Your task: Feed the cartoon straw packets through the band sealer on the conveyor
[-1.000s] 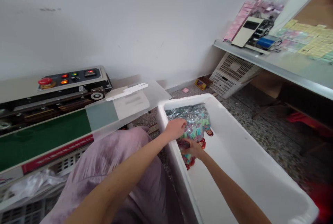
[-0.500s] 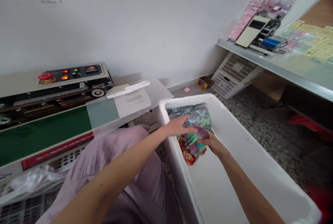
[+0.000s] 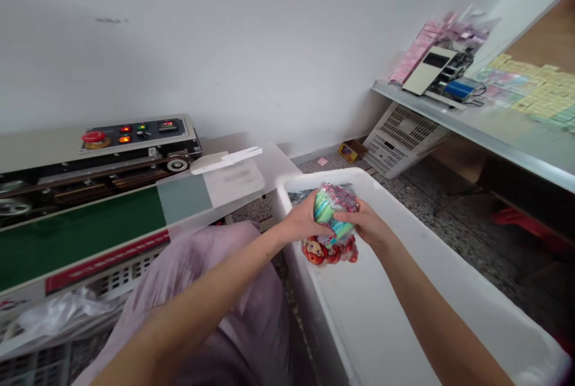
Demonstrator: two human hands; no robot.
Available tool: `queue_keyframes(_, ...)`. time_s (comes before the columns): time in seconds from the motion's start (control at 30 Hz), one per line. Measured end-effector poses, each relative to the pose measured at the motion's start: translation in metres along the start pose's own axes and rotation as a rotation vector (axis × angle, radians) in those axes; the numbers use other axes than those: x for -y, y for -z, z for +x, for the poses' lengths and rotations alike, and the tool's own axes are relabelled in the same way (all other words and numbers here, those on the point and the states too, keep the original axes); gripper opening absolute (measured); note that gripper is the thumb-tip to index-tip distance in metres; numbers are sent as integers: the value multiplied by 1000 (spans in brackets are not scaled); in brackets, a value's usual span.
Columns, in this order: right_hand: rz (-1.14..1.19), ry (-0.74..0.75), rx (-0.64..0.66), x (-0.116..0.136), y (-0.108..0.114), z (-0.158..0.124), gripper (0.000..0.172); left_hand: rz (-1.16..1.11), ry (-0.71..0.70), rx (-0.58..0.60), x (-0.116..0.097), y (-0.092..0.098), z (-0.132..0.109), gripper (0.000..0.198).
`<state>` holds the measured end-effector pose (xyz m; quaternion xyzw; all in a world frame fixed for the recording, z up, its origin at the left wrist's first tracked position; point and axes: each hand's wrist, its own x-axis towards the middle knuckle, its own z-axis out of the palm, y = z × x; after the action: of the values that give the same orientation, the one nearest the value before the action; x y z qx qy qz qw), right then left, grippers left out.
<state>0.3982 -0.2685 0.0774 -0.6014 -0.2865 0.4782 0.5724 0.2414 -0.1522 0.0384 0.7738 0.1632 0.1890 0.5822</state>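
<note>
My left hand (image 3: pixel 305 219) and my right hand (image 3: pixel 365 221) are closed around opposite sides of a bundle of shiny, colourful plastic packets (image 3: pixel 335 209), green and pink with clear wrapping. What is inside the packets I cannot make out. The bundle is held up over the far end of a white foam box (image 3: pixel 386 290). Just below my fingers lie red-haired cartoon figure packets (image 3: pixel 330 251). Silvery wrapped packets (image 3: pixel 296 195) show partly in the box's far left corner, behind my left hand.
To the left stands a sealing machine with a control panel (image 3: pixel 135 133) and a green conveyor belt (image 3: pixel 81 230). White strips (image 3: pixel 227 160) lie at its end. At right, a table (image 3: pixel 503 134) holds a small machine (image 3: pixel 442 75) and yellow packs (image 3: pixel 539 87); white crates (image 3: pixel 399 134) stand beneath.
Both hands have closed on the bundle and raised it from the pile in the box. Before, my left hand was spread above the packets. The view has shifted slightly.
</note>
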Motion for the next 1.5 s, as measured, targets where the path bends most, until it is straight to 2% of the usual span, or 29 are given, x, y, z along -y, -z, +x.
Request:
queue_keyframes(0.13,-3,9,1,-5,-18,-1,63,-17,55,-36,5,10,-14,103)
queue_keyframes(0.3,55,-5,-77,-33,-18,-16,66,76,146,-14,8,-5,-30,94)
queue_keyframes(0.4,71,19,-149,-39,-13,-28,69,81,182,23,4,-12,-29,90)
queue_keyframes(0.53,49,89,-197,-36,-6,-40,71,-233,97,85,5,-25,-23,96)
queue_keyframes(0.6,43,140,-240,-36,-3,-44,66,-432,51,121,9,-35,-22,102)
queue_keyframes(0.67,40,178,-277,-39,-2,-45,60,-566,64,110,14,-46,-23,105)
queue_keyframes(0.73,24,213,-301,-42,-3,-46,60,-629,112,50,16,-57,-26,106)
queue_keyframes(0.87,27,272,-318,-38,-7,-51,71,-706,148,-31,13,-66,-33,99)
queue_keyframes(0.97,103,222,-236,-31,-2,-57,73,-762,159,-39,7,-66,-39,94)
queue_keyframes(1.03,137,160,-177,-31,11,-58,74,-784,169,-37,4,-64,-43,92)
queue_keyframes(1.1,107,123,-179,-36,31,-54,71,-798,178,-34,4,-62,-49,92)
queue_keyframes(1.17,-60,133,-315,-46,58,-49,66,-816,191,-28,4,-59,-55,91)
queue_keyframes(1.23,-370,151,-584,-57,89,-46,68,-838,208,-23,5,-57,-60,91)
queue_keyframes(1.3,-507,136,-777,-67,124,-48,75,-865,231,-9,5,-56,-63,91)
queue_keyframes(1.37,-639,87,-917,-77,159,-57,77,-883,251,-1,5,-56,-63,92)
queue_keyframes(1.4,-918,-28,-1031,-82,176,-63,76,-883,256,0,5,-57,-63,92)
queue_keyframes(1.43,-1180,-178,-1041,-88,193,-71,75,-873,256,-1,5,-58,-62,92)
queue_keyframes(1.47,-1348,-267,-972,-93,208,-79,67,-854,248,-1,5,-58,-61,92)
queue_keyframes(1.5,-1388,-286,-937,-99,221,-87,58,-827,236,2,5,-59,-61,92)
